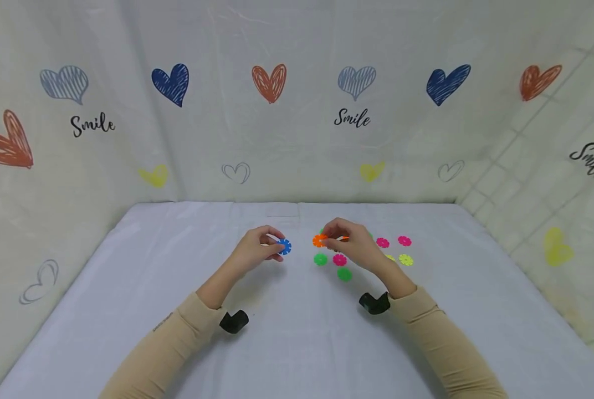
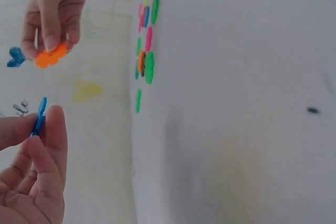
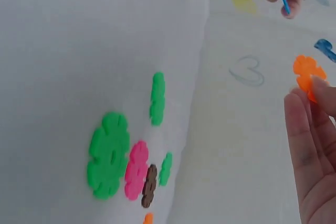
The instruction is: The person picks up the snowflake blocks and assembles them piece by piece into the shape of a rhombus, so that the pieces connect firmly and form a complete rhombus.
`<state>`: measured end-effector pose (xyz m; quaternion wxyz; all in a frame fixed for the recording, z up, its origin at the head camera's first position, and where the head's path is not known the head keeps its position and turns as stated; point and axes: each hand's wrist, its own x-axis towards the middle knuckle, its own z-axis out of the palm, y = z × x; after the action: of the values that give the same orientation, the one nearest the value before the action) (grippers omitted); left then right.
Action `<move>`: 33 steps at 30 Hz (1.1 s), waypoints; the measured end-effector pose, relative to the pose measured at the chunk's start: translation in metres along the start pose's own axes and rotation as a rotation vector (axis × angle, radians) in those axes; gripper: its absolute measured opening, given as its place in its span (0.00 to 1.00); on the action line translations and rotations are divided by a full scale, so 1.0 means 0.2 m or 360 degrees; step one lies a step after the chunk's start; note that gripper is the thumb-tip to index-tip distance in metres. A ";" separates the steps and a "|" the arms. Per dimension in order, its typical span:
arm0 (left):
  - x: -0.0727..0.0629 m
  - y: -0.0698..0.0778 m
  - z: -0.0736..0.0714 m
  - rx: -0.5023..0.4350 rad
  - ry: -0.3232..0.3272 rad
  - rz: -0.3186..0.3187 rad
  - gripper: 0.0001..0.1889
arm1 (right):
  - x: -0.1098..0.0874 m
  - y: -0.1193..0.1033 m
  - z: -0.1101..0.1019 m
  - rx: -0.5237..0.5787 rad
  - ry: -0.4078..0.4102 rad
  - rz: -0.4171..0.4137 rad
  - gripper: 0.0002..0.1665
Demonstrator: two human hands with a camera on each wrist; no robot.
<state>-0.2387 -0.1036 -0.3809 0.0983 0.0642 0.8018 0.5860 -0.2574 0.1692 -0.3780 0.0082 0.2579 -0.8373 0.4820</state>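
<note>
Above the table my left hand pinches a blue flower-shaped disc between thumb and fingers. To its right, my right hand pinches an orange flower-shaped disc. The two discs face each other with a gap between them. In the left wrist view the blue disc appears edge-on and the orange disc shows its flat side. Beneath and around the right hand lie green discs and a pink disc. A brown disc shows in the right wrist view.
Farther right on the white tablecloth lie a yellow disc and another pink disc. A backdrop printed with hearts rises behind the table. Black wrist cameras hang below both sleeves.
</note>
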 end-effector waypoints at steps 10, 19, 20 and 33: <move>-0.04 0.03 0.03 -0.0092 -0.0112 0.0000 0.14 | 0.00 -0.07 0.10 0.0186 -0.0001 -0.0024 0.10; -0.05 0.03 0.04 -0.0195 -0.0214 -0.0050 0.14 | -0.01 -0.08 0.12 0.0156 -0.0049 -0.0054 0.09; -0.05 0.02 0.04 -0.0195 -0.0219 -0.0063 0.14 | -0.01 -0.08 0.12 0.0146 -0.0049 -0.0060 0.09; -0.06 0.01 0.03 -0.0292 -0.0262 -0.0144 0.13 | -0.01 -0.09 0.15 0.0121 -0.0045 -0.0089 0.08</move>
<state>-0.2262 -0.0992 -0.3790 0.1956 0.0666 0.7360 0.6446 -0.2415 0.1390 -0.3806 -0.0001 0.2882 -0.8110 0.5092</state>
